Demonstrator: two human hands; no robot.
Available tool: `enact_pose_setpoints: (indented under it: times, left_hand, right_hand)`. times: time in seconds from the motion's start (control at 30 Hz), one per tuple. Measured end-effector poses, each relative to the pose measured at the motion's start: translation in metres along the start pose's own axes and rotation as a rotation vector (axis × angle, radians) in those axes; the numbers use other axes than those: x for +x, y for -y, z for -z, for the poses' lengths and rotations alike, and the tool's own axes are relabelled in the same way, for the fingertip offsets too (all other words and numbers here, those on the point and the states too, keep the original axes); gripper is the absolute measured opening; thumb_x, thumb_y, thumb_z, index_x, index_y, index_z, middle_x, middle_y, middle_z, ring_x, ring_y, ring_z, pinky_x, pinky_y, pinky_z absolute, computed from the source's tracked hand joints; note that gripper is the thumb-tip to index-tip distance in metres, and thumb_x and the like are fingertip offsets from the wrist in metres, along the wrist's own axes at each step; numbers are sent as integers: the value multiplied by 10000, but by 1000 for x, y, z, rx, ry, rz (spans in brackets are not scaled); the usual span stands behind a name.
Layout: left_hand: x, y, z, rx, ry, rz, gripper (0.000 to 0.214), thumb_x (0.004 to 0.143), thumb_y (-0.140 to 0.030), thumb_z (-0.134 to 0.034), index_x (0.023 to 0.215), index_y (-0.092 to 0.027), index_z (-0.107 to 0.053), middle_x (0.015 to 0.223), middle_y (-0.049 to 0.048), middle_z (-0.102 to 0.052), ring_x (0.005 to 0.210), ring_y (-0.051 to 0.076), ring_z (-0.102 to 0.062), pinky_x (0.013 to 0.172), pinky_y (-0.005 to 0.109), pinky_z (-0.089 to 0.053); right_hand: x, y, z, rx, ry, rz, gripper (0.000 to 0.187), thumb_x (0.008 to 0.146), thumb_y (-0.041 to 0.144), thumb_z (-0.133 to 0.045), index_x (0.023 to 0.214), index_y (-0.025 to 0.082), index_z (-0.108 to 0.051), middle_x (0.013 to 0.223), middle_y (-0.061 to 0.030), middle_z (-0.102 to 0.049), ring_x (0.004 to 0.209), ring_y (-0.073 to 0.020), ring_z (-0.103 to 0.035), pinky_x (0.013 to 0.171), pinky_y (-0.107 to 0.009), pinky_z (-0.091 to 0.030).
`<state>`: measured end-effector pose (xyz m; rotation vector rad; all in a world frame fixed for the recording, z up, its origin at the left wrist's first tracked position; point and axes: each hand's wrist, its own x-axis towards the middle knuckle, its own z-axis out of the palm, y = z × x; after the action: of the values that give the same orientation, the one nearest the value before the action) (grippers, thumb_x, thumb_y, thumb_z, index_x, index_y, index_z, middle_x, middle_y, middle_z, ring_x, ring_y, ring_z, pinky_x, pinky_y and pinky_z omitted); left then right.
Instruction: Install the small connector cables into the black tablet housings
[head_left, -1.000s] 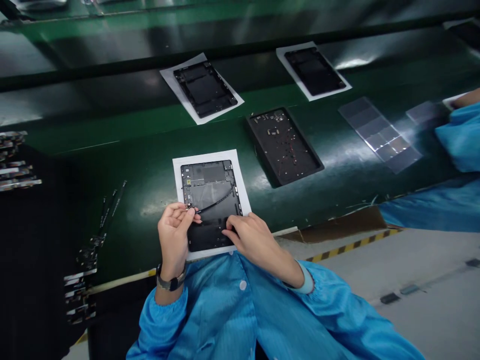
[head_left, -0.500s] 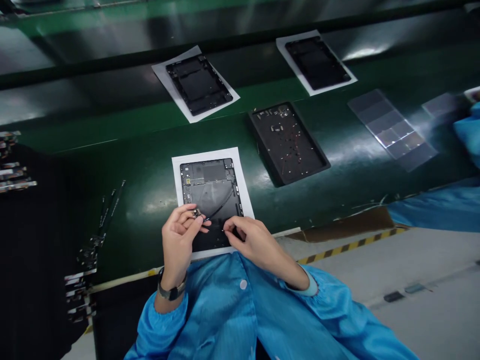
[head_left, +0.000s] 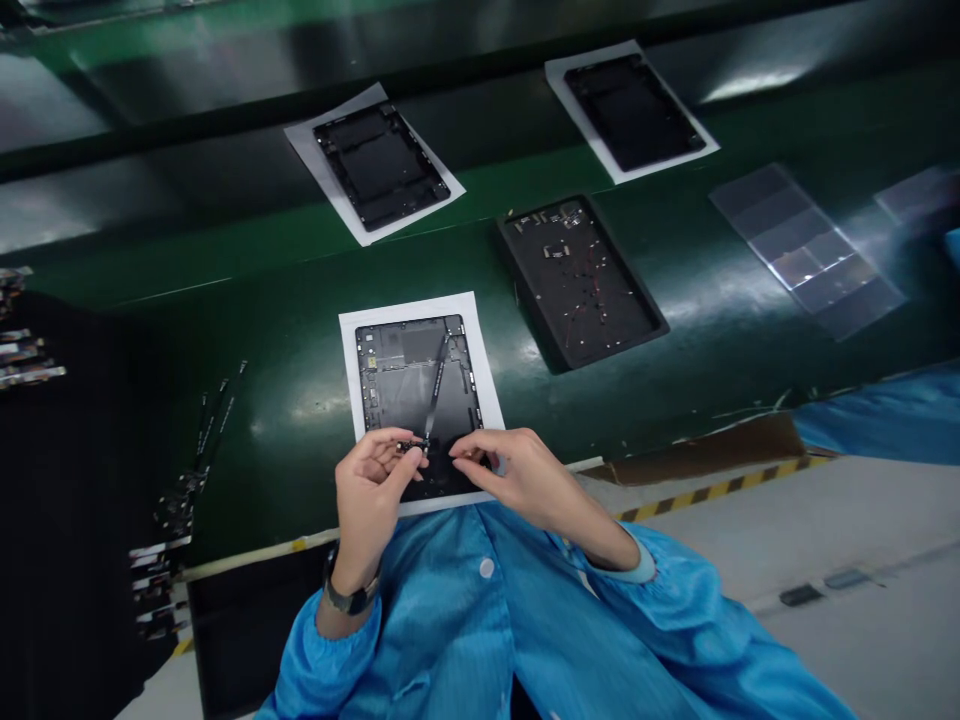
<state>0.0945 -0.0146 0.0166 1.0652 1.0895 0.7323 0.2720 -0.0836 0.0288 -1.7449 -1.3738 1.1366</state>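
One small circuit board sits pinched between thumb and fingers of the left hand I steer remotely; its black ribbon slants toward twelve o'clock. My right hand, at three o'clock from it, has thumb and forefinger almost meeting, and I cannot tell whether they hold anything. Beneath lies the open black housing on a white sheet. From that housing I see dark strips at nine o'clock, a tray of small parts at two, and, farthest, a second housing at twelve and a third housing at one.
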Motion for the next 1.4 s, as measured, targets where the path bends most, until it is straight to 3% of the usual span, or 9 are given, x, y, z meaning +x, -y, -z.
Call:
enact_pose_setpoints:
  times: [0.1,0.27,0.43,0.6,0.8,1.4]
  left_hand:
    - [3,2,-1,-18,1,27,187,793,-237,-760,945,-151,-693,729,34,-721,657,150,-692,608,237,-562]
    - [6,1,0,-39,-33,17,177,783,-225,-770,927,-156,-695,723,24,-717,648,140,-688,602,225,-556]
    - [7,0,-1,-14,-32,27,186,787,-241,-770,938,-155,-701,744,35,-723,657,149,-693,614,237,-559]
    - [7,0,-2,5,-50,24,200,781,-264,-778,930,-154,-704,750,45,-726,654,160,-695,608,250,-561]
    - [7,1,-2,4,-48,28,197,781,-264,-776,931,-155,-707,745,40,-727,648,155,-694,603,239,-554]
    - [3,-2,-15,70,155,135,159,722,-261,-782,839,-163,-737,624,11,-680,547,128,-621,543,228,-521]
  right_hand:
    - [0,-5,1,74,25,2,170,850,189,-662,1004,190,-733,882,-27,-768,737,-151,-693,669,-254,-525]
    - [-2,-10,-3,132,-62,-3,158,904,241,-615,930,206,-767,913,-41,-784,796,-178,-721,729,-293,-546]
    - [-5,-10,-10,176,-83,-58,200,908,262,-608,1057,220,-735,920,-47,-791,851,-212,-741,776,-329,-555]
    - [-9,-11,-17,130,-169,-86,87,899,270,-626,893,212,-690,794,-16,-765,713,-174,-705,675,-279,-517]
    - [-9,-10,-21,116,-204,-86,113,871,252,-603,831,197,-693,654,11,-668,562,-123,-570,587,-244,-469]
    - [-5,-4,-2,210,-30,-84,114,828,218,-596,749,178,-667,665,7,-607,610,-119,-492,585,-240,-396]
